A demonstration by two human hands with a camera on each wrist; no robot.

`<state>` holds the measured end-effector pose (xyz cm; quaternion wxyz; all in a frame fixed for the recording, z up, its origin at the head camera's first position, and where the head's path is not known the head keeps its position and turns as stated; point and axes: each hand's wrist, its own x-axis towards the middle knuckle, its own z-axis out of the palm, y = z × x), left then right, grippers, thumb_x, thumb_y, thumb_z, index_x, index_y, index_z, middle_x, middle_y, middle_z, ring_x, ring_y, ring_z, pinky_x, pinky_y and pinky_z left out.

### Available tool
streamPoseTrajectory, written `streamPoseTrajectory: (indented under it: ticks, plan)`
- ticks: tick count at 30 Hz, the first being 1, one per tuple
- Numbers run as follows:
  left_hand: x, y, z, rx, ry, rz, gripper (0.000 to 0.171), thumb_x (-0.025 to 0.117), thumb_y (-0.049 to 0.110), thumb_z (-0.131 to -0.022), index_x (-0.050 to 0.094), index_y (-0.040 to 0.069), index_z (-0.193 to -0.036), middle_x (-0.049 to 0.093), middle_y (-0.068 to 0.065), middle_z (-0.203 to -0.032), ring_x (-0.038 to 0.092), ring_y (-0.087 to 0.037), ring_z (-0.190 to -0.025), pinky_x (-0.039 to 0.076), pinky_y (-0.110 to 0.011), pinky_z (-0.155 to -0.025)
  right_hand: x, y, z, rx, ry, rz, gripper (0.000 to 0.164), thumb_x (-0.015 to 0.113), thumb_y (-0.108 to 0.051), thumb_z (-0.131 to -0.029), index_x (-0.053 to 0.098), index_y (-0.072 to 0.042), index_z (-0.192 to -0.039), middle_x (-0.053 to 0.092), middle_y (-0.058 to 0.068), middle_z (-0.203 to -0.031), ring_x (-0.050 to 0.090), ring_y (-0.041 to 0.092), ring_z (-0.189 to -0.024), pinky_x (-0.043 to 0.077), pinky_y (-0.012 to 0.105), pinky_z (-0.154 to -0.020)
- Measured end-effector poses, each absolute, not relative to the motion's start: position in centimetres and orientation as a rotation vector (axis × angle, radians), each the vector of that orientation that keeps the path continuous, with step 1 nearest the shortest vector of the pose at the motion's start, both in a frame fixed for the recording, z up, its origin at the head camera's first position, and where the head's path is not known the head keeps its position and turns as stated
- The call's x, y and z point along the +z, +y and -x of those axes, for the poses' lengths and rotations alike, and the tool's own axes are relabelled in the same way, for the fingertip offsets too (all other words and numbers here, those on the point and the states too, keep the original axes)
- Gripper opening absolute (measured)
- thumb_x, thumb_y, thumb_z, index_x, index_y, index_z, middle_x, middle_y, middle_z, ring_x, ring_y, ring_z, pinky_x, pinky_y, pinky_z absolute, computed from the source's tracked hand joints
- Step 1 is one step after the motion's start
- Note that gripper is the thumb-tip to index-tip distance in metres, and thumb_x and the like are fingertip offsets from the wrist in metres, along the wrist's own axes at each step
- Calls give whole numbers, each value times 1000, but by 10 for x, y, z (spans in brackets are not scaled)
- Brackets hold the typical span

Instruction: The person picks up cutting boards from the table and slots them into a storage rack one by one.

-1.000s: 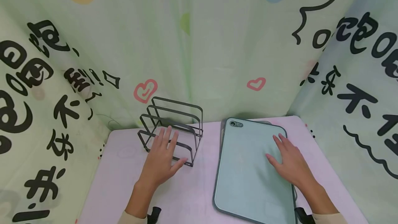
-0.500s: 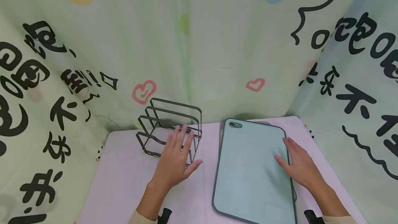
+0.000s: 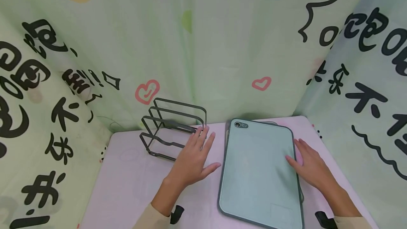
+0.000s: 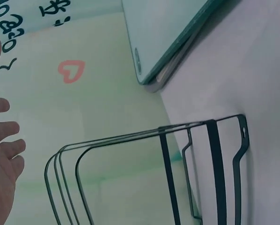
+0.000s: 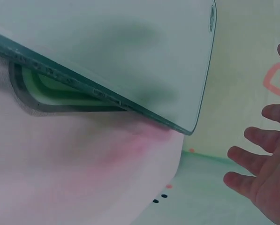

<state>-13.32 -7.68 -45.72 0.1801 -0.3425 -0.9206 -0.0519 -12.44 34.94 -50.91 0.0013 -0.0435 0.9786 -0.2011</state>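
A tablet in a pale blue-green case [image 3: 260, 172] lies back side up on the right of the table, its camera at the top left corner. My right hand [image 3: 313, 167] is at its right edge, fingers spread and thumb over the border; in the right wrist view the fingers [image 5: 245, 159] look straight and hold nothing. Between the black wire rack [image 3: 165, 140] and the tablet is my left hand [image 3: 194, 160], fingers straight and spread, overlapping the rack's right end. The left wrist view shows the rack [image 4: 168, 173] ahead of the left hand [image 4: 3, 164].
Beneath the tablet lies another flat item with a grey rounded rim [image 5: 50, 110], mostly hidden. The pink-lilac table [image 3: 127, 186] ends at a printed pale green curtain [image 3: 222, 45] behind and at both sides.
My left hand has moved right, from in front of the rack towards the tablet. My right hand has slid right, from over the tablet to its right edge. Rack and tablet stay put.
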Motion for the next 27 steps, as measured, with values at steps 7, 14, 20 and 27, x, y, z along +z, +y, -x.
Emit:
streamPoseTrajectory:
  ticks: [7,14,20,27]
  plan:
    - [-467,-61,136,-165,-2674,1052,88,53,63,-100,29,7,-162,28,-18,-169,28,-35,-156,31,-43,-124,-513,359,127,-680,3017,87,84,54,-48,-104,24,10,-157,26,40,-159,29,63,-141,27,81,-106]
    - [-484,-44,143,-277,-2785,1086,86,48,64,-102,23,10,-165,22,-13,-172,27,-30,-157,33,-41,-123,-520,370,127,-725,2971,32,84,52,-47,-105,24,13,-156,27,44,-155,29,63,-140,29,81,-106]
    - [-498,-30,149,-403,-2844,1096,85,47,61,-103,20,10,-165,23,-13,-171,30,-30,-156,37,-41,-121,-524,376,126,-729,2904,-54,88,49,-51,-105,22,16,-154,27,47,-152,29,65,-138,31,80,-105]
    - [-514,-19,153,-686,-2963,1004,85,48,61,-103,17,14,-166,20,-11,-172,29,-26,-156,41,-44,-118,-531,383,128,-744,2815,-123,92,45,-55,-106,17,18,-154,23,49,-152,33,67,-134,41,77,-99]
